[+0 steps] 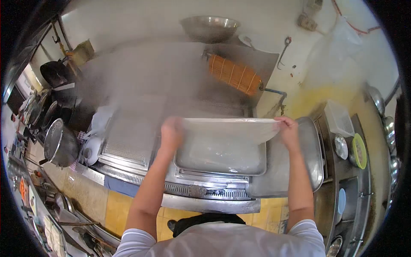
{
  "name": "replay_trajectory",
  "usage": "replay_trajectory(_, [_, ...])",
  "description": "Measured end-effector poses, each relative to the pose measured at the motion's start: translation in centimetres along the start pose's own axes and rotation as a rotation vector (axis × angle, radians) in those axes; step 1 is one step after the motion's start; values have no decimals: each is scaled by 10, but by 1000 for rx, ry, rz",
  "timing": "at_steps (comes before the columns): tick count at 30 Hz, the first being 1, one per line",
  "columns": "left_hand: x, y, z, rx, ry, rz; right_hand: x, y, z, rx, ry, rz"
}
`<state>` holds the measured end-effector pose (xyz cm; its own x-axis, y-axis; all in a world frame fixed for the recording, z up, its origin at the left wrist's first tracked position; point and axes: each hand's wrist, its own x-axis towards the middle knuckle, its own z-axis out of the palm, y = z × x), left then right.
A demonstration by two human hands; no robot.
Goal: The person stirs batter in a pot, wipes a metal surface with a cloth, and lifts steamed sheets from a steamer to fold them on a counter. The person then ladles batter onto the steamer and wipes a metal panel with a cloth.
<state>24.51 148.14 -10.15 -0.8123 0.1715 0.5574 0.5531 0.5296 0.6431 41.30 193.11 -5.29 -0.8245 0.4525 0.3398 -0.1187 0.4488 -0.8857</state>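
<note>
A shallow metal tray [220, 160] rests on the steel cooking counter in front of me. Above its far part, a thin whitish translucent sheet [231, 127] is stretched between my two hands. My left hand [172, 130], partly blurred by steam, is at the sheet's left end, its fingers too hazy to make out. My right hand [287, 128] pinches the sheet's right end, where it droops in a fold. To the right lies a larger metal tray [306, 158], partly under my right forearm. A perforated steel panel [128, 147] is on the left, veiled by steam.
An orange slatted mat [234, 75] and a large metal bowl [209, 28] are at the back. A strainer pot [62, 143] and white plates [91, 150] stand left. Shelves on the right hold a white plastic basket [339, 118] and a green-rimmed bowl [359, 150].
</note>
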Motion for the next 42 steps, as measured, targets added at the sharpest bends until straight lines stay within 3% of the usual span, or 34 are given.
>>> replay_trajectory(2, [12,21,-20,-190,74,-86,5,-29,-9,5,-6,-21])
replay_trajectory(5, [28,34,-38,-384,135,-157,14,-65,-19,377,-43,117])
replay_trajectory(11, [58,94,-109,-412,254,-169,28,-157,-32,20,-47,-40])
replay_trajectory(14, [68,121,-149,-351,344,-56,17,-211,-17,-61,31,-214])
replay_trajectory(17, [83,118,-183,-449,359,-67,13,-253,-2,-354,132,-501])
replay_trajectory(23, [101,96,-228,-381,423,35,7,-300,27,-474,191,-460])
replay_trajectory(27, [96,93,-238,-470,292,4,0,-291,31,-509,192,-365])
replay_trajectory(29, [99,67,-220,-471,210,58,7,-260,31,-520,179,-382])
replay_trajectory(35, [93,52,-151,-421,65,-112,21,-166,21,-529,219,-298])
replay_trajectory(40, [22,50,-137,-408,-9,-131,-73,-137,18,-537,249,-135])
replay_trajectory(42, [-30,24,-126,-288,-107,-130,-116,-60,27,-579,160,-200])
